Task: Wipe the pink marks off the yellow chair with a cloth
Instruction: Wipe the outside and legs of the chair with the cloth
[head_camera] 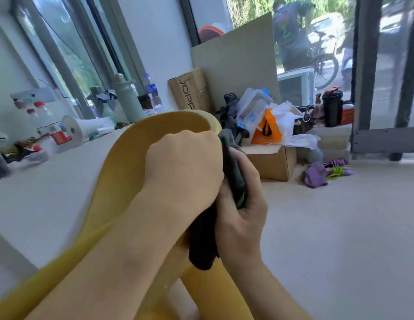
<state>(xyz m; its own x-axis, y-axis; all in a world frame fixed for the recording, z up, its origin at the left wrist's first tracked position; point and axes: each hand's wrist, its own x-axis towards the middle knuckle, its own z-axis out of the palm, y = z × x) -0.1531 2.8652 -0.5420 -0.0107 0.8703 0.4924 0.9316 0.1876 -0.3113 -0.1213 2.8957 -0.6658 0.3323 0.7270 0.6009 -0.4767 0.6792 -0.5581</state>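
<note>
Bright windowed room, cluttered white surface [62,181] on the left. Our right hand [241,211] clamps a dark cloth [202,245] against the rim of the yellow chair [123,162]; our left hand [185,167] fists over that rim. Cloth looks soft and light: bunch it. Chair looks stiff and smooth: brace the rim. Cloth hangs lengthwise down the edge; chair back runs away from us.

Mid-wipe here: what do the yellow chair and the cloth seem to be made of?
Yellow chair: looks like moulded plastic, matt to satin; one smooth curved shell with a rounded rim and even shading, no weave or grain.
Cloth: soft fabric, dark grey to black, matt; it bunches in the right hand and hangs limp below it. The fibre type cannot be told.
</note>
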